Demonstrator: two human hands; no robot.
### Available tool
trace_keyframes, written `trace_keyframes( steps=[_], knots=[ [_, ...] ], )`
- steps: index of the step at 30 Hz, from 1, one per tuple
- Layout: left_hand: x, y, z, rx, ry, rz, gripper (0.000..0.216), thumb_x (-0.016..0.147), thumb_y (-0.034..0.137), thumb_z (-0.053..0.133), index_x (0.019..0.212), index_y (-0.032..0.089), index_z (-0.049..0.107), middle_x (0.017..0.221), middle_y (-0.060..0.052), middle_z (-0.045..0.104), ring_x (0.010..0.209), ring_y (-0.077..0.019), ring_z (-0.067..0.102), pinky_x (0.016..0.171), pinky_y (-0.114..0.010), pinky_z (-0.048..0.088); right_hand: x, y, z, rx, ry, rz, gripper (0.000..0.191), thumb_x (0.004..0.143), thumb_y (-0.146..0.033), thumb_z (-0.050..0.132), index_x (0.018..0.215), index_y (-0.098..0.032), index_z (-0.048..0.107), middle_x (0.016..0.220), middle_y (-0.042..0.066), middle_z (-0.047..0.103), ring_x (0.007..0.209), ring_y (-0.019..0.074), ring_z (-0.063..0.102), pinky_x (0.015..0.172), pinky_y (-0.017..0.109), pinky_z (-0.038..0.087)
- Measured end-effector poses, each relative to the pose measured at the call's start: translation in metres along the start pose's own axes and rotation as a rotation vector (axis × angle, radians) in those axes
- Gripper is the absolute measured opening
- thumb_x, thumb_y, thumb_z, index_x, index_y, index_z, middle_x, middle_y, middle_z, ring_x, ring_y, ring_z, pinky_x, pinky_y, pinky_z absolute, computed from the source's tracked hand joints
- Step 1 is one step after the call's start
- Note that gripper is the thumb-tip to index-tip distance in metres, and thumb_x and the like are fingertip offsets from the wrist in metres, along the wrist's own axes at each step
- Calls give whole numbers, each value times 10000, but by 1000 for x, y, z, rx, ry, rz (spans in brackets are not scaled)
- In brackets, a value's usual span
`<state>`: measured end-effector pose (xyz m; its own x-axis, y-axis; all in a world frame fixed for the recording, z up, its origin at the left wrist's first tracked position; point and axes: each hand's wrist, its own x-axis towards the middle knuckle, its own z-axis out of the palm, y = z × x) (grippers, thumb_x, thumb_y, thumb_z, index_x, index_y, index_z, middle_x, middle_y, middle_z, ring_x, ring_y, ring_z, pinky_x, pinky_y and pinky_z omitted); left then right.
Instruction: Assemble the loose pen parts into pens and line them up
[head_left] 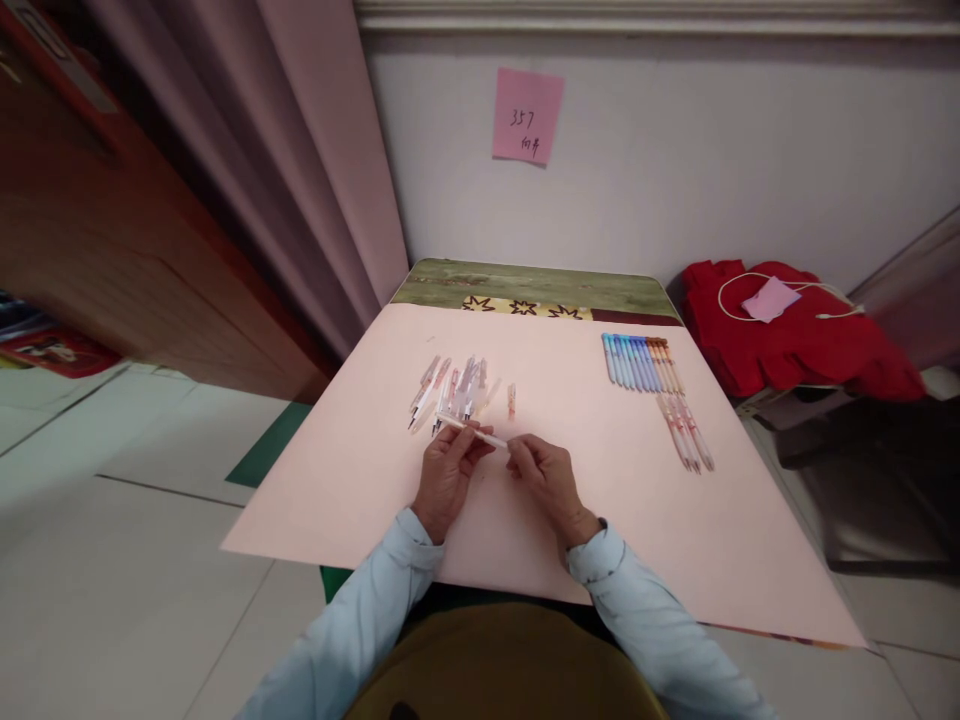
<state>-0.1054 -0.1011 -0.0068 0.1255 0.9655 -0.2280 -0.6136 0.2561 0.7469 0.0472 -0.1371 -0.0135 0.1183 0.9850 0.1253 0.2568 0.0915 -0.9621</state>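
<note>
Between my two hands, above the pink table sheet, is a slim whitish pen [491,439]. My left hand [448,476] is closed around its barrel, thumb on top. At the pen's right end, the fingers of my right hand [546,480] pinch its tip. Just beyond my left hand lies a loose pile of clear pen parts [469,380], some with dark tips. A small piece with orange and red markings [511,400] lies apart, right of the pile. Fine detail on the held pen is too small to make out.
At the right, a row of blue-to-brown pens [637,362] lies above several pinkish clear pens [686,432]. A red cloth-covered stool [795,340] with a white cable stands beyond the table's right edge. A pink note [527,115] is on the wall; a curtain [300,150] hangs at left.
</note>
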Motion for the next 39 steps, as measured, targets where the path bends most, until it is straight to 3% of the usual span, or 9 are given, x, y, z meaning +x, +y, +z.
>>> trace_keyframes(
  steps=[2,4,7,11,17,25,29,31,39],
  knots=[
    [0,0,0,-11,-2,-3,253,746,286,798,907,144,663,891,-61,739,838,-151,700,780,-266,555,0,-3,0,-18,41,-53,263,808,-460,706,915,-222,670,715,0,673,592,145,598,569,250,470],
    [0,0,0,-11,-12,3,252,747,287,798,905,145,662,884,-62,739,844,-155,699,792,-276,554,0,-5,0,-28,73,-78,258,772,-432,745,886,-221,649,721,-6,663,593,141,584,568,247,467],
    [1,-1,-1,14,-21,12,254,755,293,791,916,140,667,891,-67,739,846,-155,697,805,-282,553,-1,-3,0,-47,39,-53,259,866,-460,640,785,-214,641,648,-4,642,563,141,585,559,248,461],
    [2,-2,-2,27,-19,10,236,764,286,784,905,134,669,873,-62,737,827,-146,693,799,-273,554,-1,2,0,-42,-39,4,448,973,-501,439,721,-199,654,588,9,638,511,132,593,540,240,459],
    [0,-2,-1,-2,-28,3,237,764,268,783,920,138,660,879,-57,735,827,-143,691,805,-275,552,0,-4,0,-107,32,-83,323,804,-507,697,873,-196,644,676,-9,648,565,122,552,547,222,444],
    [-1,-1,0,38,-36,-1,252,748,291,794,889,127,665,854,-62,735,798,-151,691,817,-297,549,-2,1,0,-78,-77,-5,469,980,-508,419,718,-196,651,566,-1,620,505,118,586,542,219,449],
    [-2,1,3,19,-13,-21,270,729,286,807,899,138,659,858,-50,731,797,-146,690,784,-278,545,-1,-3,0,-119,-5,-78,304,850,-504,644,889,-203,645,665,-19,639,551,116,560,538,215,434],
    [-2,1,3,26,-18,-17,268,728,279,806,902,138,659,858,-50,730,800,-146,688,786,-276,542,-1,-5,0,-126,30,-97,299,818,-494,683,862,-205,618,660,-26,623,545,112,533,525,212,418],
    [-3,1,2,85,-78,14,223,773,295,766,886,137,657,875,-56,722,791,-143,674,810,-296,535,-1,-6,-2,-241,-96,-78,390,988,-425,424,712,-208,595,549,-21,613,502,111,569,556,204,418]
  ],
)
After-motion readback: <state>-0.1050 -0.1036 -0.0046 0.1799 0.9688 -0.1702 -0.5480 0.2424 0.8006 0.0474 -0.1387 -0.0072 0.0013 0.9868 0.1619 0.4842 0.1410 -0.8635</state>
